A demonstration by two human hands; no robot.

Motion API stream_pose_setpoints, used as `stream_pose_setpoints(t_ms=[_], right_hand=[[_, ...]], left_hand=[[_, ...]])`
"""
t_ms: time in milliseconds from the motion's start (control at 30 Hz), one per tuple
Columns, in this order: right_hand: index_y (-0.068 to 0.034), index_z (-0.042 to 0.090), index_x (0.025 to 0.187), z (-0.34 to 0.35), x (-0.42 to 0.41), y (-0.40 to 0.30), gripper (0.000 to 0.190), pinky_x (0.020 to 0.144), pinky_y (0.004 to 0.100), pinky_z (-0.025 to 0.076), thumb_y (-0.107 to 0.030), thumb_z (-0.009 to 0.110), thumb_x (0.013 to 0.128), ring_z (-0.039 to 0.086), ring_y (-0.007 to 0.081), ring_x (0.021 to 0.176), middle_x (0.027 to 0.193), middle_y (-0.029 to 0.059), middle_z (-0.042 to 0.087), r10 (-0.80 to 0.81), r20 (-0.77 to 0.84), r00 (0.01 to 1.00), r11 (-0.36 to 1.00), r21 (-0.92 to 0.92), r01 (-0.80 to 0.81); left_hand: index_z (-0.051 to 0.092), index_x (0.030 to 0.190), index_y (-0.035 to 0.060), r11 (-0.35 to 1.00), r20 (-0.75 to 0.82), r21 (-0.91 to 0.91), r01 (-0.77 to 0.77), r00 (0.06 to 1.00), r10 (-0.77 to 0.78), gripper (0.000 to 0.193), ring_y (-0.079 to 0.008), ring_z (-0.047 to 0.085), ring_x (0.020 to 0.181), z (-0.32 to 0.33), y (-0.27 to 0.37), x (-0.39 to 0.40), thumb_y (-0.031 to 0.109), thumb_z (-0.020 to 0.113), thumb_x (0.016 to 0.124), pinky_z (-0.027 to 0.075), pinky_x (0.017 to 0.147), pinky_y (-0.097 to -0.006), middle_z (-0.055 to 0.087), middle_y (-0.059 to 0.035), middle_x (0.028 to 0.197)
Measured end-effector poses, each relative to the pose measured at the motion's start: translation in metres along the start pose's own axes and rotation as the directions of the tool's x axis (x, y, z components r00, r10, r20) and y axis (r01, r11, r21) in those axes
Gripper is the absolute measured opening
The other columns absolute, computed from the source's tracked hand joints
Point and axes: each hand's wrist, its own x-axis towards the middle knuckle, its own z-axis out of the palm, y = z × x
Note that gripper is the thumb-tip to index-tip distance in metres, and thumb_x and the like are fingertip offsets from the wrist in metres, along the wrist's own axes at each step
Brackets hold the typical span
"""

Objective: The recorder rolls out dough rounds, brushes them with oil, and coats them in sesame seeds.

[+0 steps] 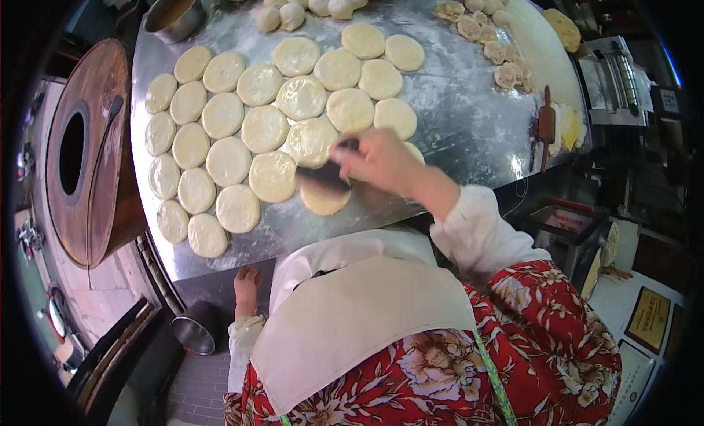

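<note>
My right hand point(379, 159) is closed round the handle of a dark-bristled brush point(324, 178), blurred by motion. Its bristles lie over the near part of a flat dough round point(325, 201), hiding much of it. Several more pale dough rounds point(232, 161) spread in rows across the floured metal table point(456, 134). Some have a wet shine, such as the dough round point(312, 141) just beyond the brush. Down by the table's front edge hangs my left hand point(247, 286), away from the dough; its fingers are partly hidden and I see nothing in it.
A metal pot point(175, 16) of brown liquid stands at the far left. Dough balls point(291, 13) sit at the back, and torn lumps point(506, 68) lie far right, near a rolling pin point(546, 126). Left of the table is a round wooden-topped drum point(104, 151) with a hole.
</note>
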Motion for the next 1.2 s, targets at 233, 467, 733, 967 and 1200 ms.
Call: stream_pose_setpoints(t_ms=[233,467,733,967,1200], right_hand=[[-0.002,0.066,0.089,-0.128,0.012,0.066,0.027,0.057,0.0357,0.048,-0.027,0.057,0.091,0.066,0.0222,0.061,0.068,0.0111,0.067,-0.219,-0.598,0.771,0.773,-0.588,-0.237],[-0.006,0.063,0.096,-0.01,-0.074,0.017,0.018,0.054,0.0365,0.049,-0.015,0.062,0.082,0.063,0.0267,0.062,0.074,0.0086,0.06,-0.321,-0.075,0.944,0.656,-0.736,0.165],[0.002,0.066,0.088,-0.093,-0.076,0.05,0.025,0.054,0.0311,0.05,-0.02,0.055,0.092,0.067,0.0193,0.057,0.061,0.0135,0.065,-0.006,-0.64,0.768,0.935,-0.275,-0.223],[0.002,0.067,0.096,-0.087,-0.122,0.07,0.02,0.055,0.0254,0.047,-0.016,0.06,0.091,0.065,0.0111,0.057,0.066,0.0082,0.067,0.244,-0.636,0.732,0.949,0.002,-0.315],[0.003,0.066,0.103,-0.086,-0.134,0.066,0.021,0.063,0.0232,0.048,-0.014,0.059,0.092,0.064,0.0089,0.066,0.077,0.0071,0.068,0.204,-0.231,0.951,0.978,0.1,-0.185]], left_hand=[[0.062,0.109,0.003,0.999,0.041,-0.021,-0.044,0.998,0.045,0.022,-0.0158,0.064,0.084,-0.001,0.003,0.007,0.012,0.057,0.089,0.049,0.072,-0.027,0.063,-0.0033,0.098],[0.061,0.108,0.0031,0.999,0.054,0.029,-0.022,0.998,0.021,0.023,-0.0155,0.063,0.079,0.0,0.006,0.011,0.012,0.058,0.088,0.05,0.069,-0.0265,0.063,-0.004,0.097],[0.06,0.108,0.0028,0.998,0.033,-0.019,-0.065,0.997,0.066,0.028,-0.0164,0.064,0.076,0.01,0.02,0.025,0.017,0.063,0.084,0.049,0.063,-0.027,0.064,-0.0056,0.093],[0.058,0.113,0.0021,0.582,0.427,0.559,-0.591,0.807,0.409,0.031,-0.0177,0.065,0.078,-0.009,0.006,0.039,0.017,0.062,0.085,0.05,0.064,-0.0282,0.065,-0.0063,0.098],[0.059,0.113,0.0,0.999,0.048,0.039,-0.012,0.999,0.01,0.032,-0.0174,0.064,0.082,0.019,0.038,0.006,0.015,0.061,0.086,0.05,0.07,-0.028,0.065,-0.0079,0.103]])
